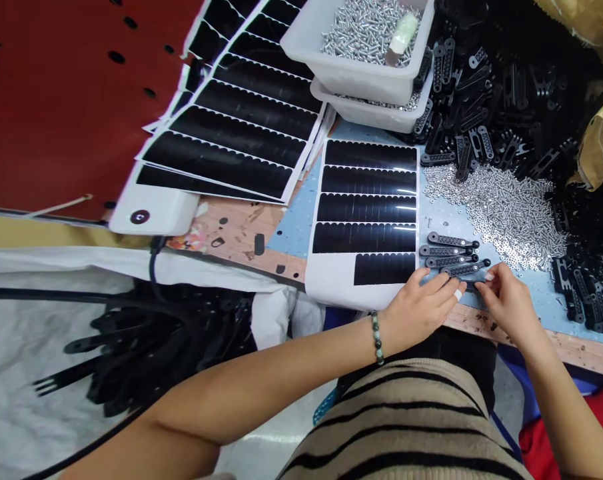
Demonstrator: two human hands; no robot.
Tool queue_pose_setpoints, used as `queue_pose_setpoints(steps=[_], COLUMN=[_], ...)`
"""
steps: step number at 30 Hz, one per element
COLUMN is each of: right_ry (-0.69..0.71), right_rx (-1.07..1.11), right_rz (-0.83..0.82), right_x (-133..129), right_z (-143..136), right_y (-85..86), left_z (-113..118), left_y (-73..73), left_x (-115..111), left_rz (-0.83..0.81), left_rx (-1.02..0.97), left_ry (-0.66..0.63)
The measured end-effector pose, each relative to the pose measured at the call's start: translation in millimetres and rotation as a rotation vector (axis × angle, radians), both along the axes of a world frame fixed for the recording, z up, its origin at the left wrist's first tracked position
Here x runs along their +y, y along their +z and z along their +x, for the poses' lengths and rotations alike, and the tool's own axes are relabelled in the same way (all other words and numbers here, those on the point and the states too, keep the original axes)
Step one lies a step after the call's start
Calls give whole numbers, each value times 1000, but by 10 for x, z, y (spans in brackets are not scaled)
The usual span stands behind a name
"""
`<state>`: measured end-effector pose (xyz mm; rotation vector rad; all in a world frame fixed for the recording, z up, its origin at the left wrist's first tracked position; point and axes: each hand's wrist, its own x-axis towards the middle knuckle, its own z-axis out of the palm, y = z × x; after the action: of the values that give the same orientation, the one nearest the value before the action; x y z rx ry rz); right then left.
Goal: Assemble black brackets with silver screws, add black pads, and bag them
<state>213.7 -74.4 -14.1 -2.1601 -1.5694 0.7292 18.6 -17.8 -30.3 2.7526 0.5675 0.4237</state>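
Both hands meet at the table's front edge around a small black plastic arm [470, 287], mostly hidden by fingers. My left hand [428, 303], with a white wrap on one finger, is closed over its left part. Thumb and fingertips of my right hand [508, 300] pinch together at its right end; any small piece between them is too hidden to name. Just beyond lie several similar black plastic arms [448, 251] in a row, with small metal fasteners in them. Left of these is a white sheet [328, 273] with rows of glossy black scalloped stickers.
A heap of silver screws and nuts [516, 213] spreads behind my right hand. Black plastic parts [474, 100] pile up at the right. Stacked white tubs [361, 80] hold more fasteners. More sticker sheets [231, 133] lie left, over a white device [154, 210]; a sack [21, 373] of parts sits below.
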Motion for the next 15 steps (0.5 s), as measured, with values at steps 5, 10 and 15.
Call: queue_pose_setpoints(steps=[5, 10, 15], right_ry=[56, 339, 652], right_rx=[-365, -197, -43], right_rz=[56, 405, 414], right_x=[-69, -48, 221], right_z=[53, -301, -998], right_y=[82, 120, -6], left_z=[-138, -653, -1032], left_y=[205, 333, -13], left_x=[-41, -368, -603], left_rz=[-330, -1323, -2013], left_rx=[-68, -125, -569], left_ry=[-14, 182, 968])
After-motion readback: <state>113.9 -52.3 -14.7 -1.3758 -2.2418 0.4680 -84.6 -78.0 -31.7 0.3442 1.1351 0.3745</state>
